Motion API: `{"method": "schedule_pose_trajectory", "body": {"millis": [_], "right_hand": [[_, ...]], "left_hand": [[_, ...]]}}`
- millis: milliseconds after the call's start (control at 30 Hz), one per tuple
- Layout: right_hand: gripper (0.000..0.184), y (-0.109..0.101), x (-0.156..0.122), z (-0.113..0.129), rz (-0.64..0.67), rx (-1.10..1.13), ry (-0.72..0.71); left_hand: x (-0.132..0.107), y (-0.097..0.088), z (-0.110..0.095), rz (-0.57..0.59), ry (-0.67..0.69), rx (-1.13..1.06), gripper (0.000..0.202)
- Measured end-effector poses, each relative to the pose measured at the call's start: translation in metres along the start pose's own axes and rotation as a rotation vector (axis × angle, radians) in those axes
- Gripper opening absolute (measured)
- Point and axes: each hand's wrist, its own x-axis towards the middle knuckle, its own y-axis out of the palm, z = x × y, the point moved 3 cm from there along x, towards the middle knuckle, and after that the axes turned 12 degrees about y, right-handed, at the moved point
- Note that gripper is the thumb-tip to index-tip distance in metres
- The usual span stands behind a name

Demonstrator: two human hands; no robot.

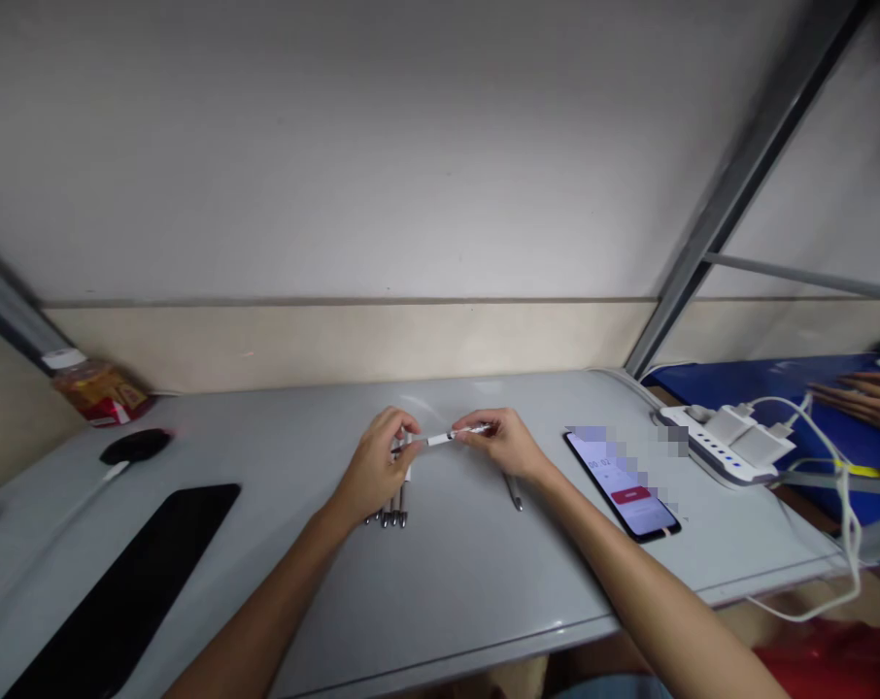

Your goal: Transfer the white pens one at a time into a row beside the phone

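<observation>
Between my two hands, a little above the desk, a pen [438,440] with a white band lies nearly level. My left hand [386,456] pinches one end of it with thumb and fingers. The other end, which looks clear or silvery, is gripped by my right hand [494,442]. Several pens [394,517] lie side by side under my left hand, their upper parts partly covered by it. One more pen [514,493] rests on the desk below my right hand, partly hidden by it.
On the grey desk [440,592], a lit phone [622,485] and a white power strip [731,451] with cables are at right. At left are a black mat [126,592], a black mouse [135,446] and a bottle [99,390]. Another person's hand [866,398] is at far right.
</observation>
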Motion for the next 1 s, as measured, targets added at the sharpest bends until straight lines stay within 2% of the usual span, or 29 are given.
{"method": "schedule_pose_trajectory", "body": {"millis": [67, 200, 267, 400, 500, 567, 667, 800, 867, 1000], "right_hand": [[0.02, 0.001, -0.001, 0.002, -0.001, 0.009, -0.033], [0.022, 0.002, -0.005, 0.007, -0.044, -0.04, -0.078], [0.023, 0.003, -0.007, 0.008, -0.01, -0.098, -0.065], [0.027, 0.002, -0.01, 0.012, 0.237, -0.084, -0.006], [0.03, -0.001, -0.012, 0.012, 0.427, 0.095, 0.135], [0.03, -0.002, -0.012, 0.011, 0.472, 0.211, 0.248], [0.026, -0.001, -0.009, 0.009, 0.375, 0.352, 0.328], [0.021, 0.004, -0.001, 0.005, 0.141, 0.659, 0.274], [0.02, 0.007, 0.002, 0.001, 0.113, 0.86, 0.277], [0.017, 0.006, 0.003, -0.006, 0.197, 1.071, 0.36]], "left_hand": [[-0.001, 0.002, -0.003, 0.039, 0.046, 0.041, 0.017], [-0.005, 0.01, -0.001, 0.221, 0.069, 0.148, 0.027], [-0.007, 0.013, 0.001, 0.278, 0.081, 0.208, 0.028], [-0.008, 0.012, -0.002, 0.299, 0.176, 0.33, 0.025], [-0.007, 0.011, -0.008, 0.266, 0.237, 0.382, 0.027], [-0.006, 0.011, -0.011, 0.233, 0.247, 0.39, 0.028], [-0.005, 0.011, -0.016, 0.204, 0.206, 0.325, 0.027], [-0.004, 0.009, -0.02, 0.223, 0.188, 0.198, 0.023], [-0.003, 0.005, -0.018, 0.222, 0.181, 0.201, 0.025], [-0.002, -0.003, 0.001, 0.127, 0.091, 0.341, 0.026]]}}
